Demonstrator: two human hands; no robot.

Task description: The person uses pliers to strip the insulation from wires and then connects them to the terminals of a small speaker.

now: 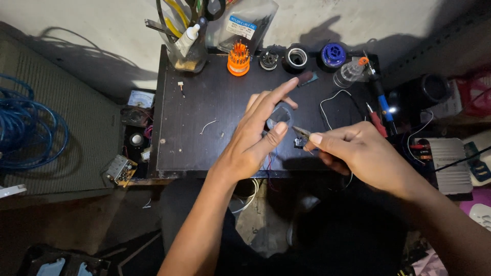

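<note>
My left hand (255, 135) hovers over the middle of a small black table (204, 148), fingers stretched out, thumb and a finger pinching a small clear rounded part (280, 115). My right hand (358, 153) is just to its right, fingers closed on a thin metal tool, tweezers or small pliers (302, 134), whose tip points at a tiny dark component (297, 143) with thin red and dark wires trailing off the table's front edge.
Along the table's back edge stand a jar of tools (186, 46), an orange screwdriver-bit holder (238, 59), tape rolls (296, 58), a blue spool (333, 54). A soldering iron (381, 97) and white wire (332, 102) lie right. Blue cable coil (25, 128) left.
</note>
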